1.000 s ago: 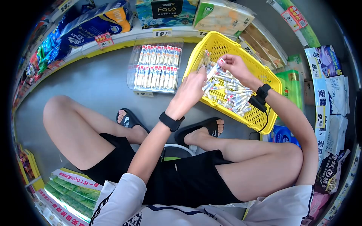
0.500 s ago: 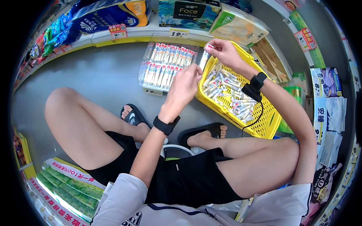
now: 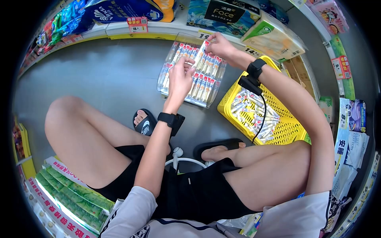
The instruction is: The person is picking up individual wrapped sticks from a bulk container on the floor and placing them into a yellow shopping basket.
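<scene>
My right hand (image 3: 220,48) pinches the red-topped upper end of a slim wrapped stick (image 3: 201,52) above a clear plastic box (image 3: 215,95). Inside the box, similar wrapped sticks stand in two rows, red ends up. Beside the held stick's lower end is my left hand (image 3: 181,79), over the box's left part, its fingers bent but apart. A yellow basket (image 3: 289,126) to the right of the box contains many loose sticks of the same kind, lying in a jumble.
Tissue packs (image 3: 224,15) line the shelf (image 3: 162,32) behind the box. More packaged goods (image 3: 354,148) stand along the right shelf, and green packs (image 3: 71,194) are at lower left. My bent legs frame the grey floor (image 3: 107,75); a black cable hangs from my right wrist.
My right hand has carried the wrapped stick left, from the basket's edge to above the box. My left hand's fingers have loosened and spread. The view has shifted, so box and basket appear displaced.
</scene>
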The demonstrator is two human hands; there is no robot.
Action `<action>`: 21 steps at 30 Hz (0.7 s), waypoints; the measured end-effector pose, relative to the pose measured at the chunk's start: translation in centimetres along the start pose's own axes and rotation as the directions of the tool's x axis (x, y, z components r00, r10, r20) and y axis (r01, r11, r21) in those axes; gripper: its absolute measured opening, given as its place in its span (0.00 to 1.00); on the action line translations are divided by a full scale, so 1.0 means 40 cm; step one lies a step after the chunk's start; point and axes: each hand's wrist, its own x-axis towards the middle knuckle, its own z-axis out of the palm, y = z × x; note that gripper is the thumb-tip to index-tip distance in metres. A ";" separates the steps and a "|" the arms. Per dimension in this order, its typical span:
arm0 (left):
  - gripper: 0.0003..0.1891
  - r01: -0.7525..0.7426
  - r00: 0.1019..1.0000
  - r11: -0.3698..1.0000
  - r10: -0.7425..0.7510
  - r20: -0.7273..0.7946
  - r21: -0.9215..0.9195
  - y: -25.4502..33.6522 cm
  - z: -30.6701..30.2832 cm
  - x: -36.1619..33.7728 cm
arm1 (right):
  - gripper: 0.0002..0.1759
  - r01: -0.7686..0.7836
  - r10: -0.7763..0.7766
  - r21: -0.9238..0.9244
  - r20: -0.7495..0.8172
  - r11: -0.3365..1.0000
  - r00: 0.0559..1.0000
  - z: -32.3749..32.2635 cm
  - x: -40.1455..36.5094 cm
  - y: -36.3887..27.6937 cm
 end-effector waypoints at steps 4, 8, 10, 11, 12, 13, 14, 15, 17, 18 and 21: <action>0.09 0.048 0.998 0.997 -0.050 -0.033 -0.052 -0.086 0.049 0.056 | 0.30 -0.047 0.049 -0.043 0.048 0.998 0.998 0.012 0.062 0.005; 0.09 0.116 0.993 0.992 -0.116 -0.005 -0.041 -0.148 0.080 0.087 | 0.30 -0.001 0.035 -0.193 0.172 0.981 0.985 0.013 0.107 0.014; 0.09 0.155 0.988 0.988 -0.154 0.030 -0.021 -0.164 0.084 0.096 | 0.32 -0.024 0.132 -0.366 0.272 0.930 0.953 0.026 0.141 0.018; 0.10 0.185 0.981 0.983 -0.185 0.050 0.003 -0.168 0.088 0.100 | 0.32 -0.028 0.136 -0.365 0.274 0.930 0.952 0.033 0.149 0.025; 0.10 0.216 0.974 0.976 -0.217 0.068 0.028 -0.182 0.093 0.106 | 0.32 -0.008 0.141 -0.414 0.294 0.910 0.945 0.044 0.153 0.028; 0.10 0.219 0.973 0.975 -0.220 0.068 0.027 -0.193 0.100 0.112 | 0.34 0.016 0.147 -0.463 0.313 0.886 0.938 0.052 0.155 0.029; 0.10 0.208 0.974 0.977 -0.210 0.081 0.037 -0.204 0.108 0.119 | 0.34 0.015 0.149 -0.464 0.315 0.886 0.937 0.056 0.157 0.029; 0.10 0.197 0.975 0.979 -0.201 0.095 0.049 -0.216 0.115 0.128 | 0.35 -0.019 0.207 -0.473 0.349 0.881 0.914 0.060 0.159 0.026; 0.11 0.188 0.975 0.980 -0.195 0.111 0.063 -0.235 0.133 0.142 | 0.37 -0.054 0.265 -0.483 0.382 0.874 0.885 0.070 0.154 0.022; 0.12 0.177 0.974 0.981 -0.187 0.129 0.079 -0.240 0.138 0.147 | 0.37 -0.085 0.303 -0.481 0.395 0.872 0.867 0.075 0.155 0.024; 0.13 0.132 0.981 0.982 -0.150 0.127 0.138 -0.253 0.151 0.156 | 0.39 -0.106 0.361 -0.523 0.415 0.846 0.835 0.088 0.167 0.036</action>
